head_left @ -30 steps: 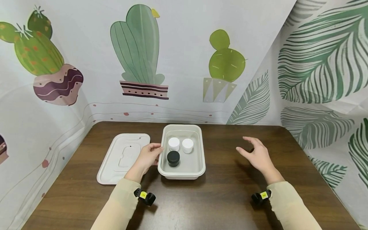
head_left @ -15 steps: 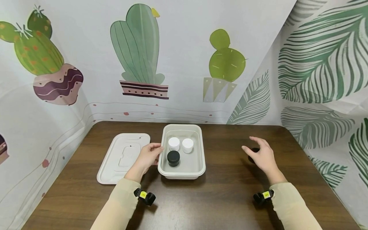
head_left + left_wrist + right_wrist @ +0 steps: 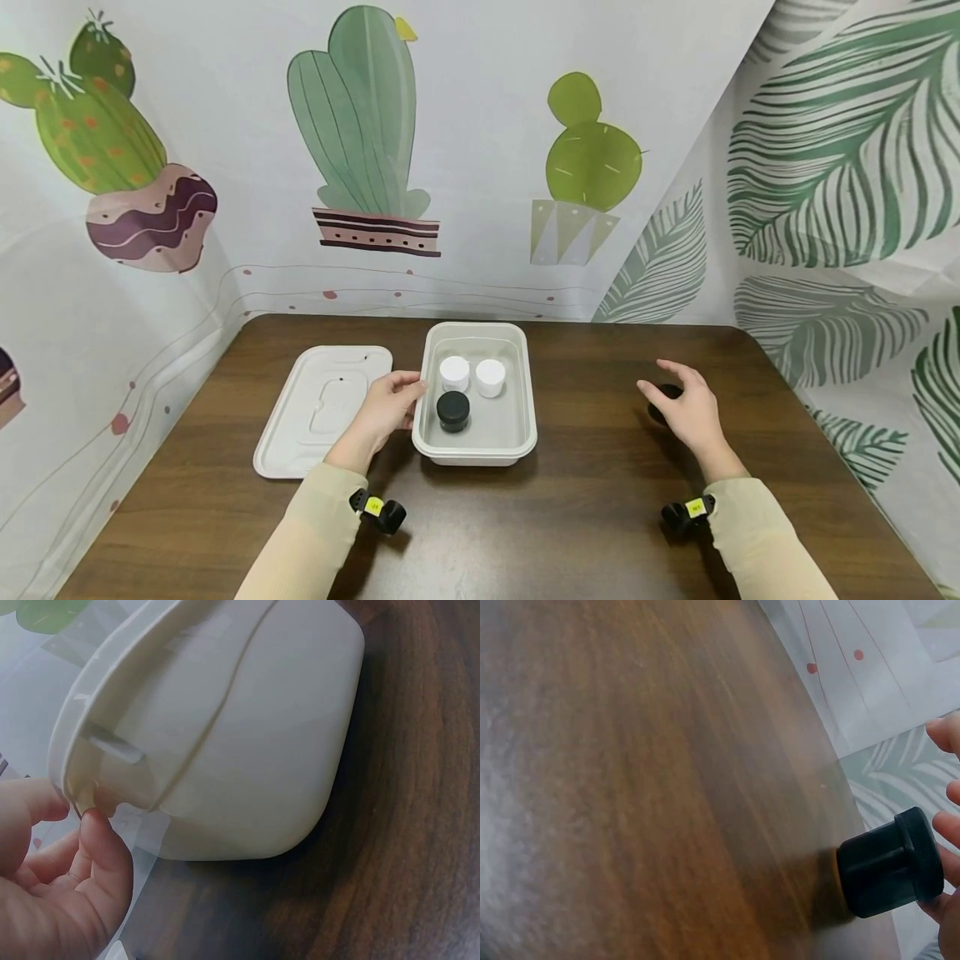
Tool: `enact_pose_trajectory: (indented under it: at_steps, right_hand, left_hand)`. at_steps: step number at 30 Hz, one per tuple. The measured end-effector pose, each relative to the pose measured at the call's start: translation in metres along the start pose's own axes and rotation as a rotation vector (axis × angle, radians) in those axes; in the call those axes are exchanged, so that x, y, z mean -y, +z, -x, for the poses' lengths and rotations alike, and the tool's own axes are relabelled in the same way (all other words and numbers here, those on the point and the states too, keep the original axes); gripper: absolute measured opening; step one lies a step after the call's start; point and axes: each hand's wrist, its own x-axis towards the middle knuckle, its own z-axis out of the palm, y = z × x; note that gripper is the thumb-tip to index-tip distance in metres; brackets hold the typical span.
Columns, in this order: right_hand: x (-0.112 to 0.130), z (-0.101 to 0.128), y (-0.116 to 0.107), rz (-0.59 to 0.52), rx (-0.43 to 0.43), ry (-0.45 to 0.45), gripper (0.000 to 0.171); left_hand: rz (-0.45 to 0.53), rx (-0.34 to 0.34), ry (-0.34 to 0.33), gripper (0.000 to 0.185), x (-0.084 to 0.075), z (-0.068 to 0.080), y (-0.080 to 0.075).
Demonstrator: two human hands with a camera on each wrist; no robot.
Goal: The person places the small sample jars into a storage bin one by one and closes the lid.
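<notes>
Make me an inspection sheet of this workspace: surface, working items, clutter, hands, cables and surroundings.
Surface: brown wood-grain table, with a light sheen near the front.
Working items: white tub, uncovered, holding two white jars and one black jar; white lid lying left of it; second black jar standing on the right side.
Clutter: nothing seen.
Left hand: pinches the tub's left rim.
Right hand: at the second black jar, thumb and forefinger apart; contact unclear.
Cables: nothing seen.
Surroundings: pale backdrop printed with cacti and leaves, behind the table.
</notes>
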Motion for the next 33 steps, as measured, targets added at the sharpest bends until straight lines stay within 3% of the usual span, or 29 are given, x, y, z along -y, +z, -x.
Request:
enact_pose_trajectory:
  at_steps: [13,27,33]
  right_hand:
    - [-0.014,-0.001,0.010,-0.124,-0.039,0.066,0.058]
    - [-0.020,0.002,0.010,-0.057,-0.023,0.110,0.055]
    - [-0.021,0.002,0.010,-0.060,-0.004,0.116,0.057]
  left_hand:
    - [0.006,0.007,0.001,0.037,0.000,0.001,0.000]
    - [-0.010,0.002,-0.004,0.036,0.000,-0.001,-0.001]
    - [-0.009,0.020,-0.005,0.036,-0.016,0.013,0.001]
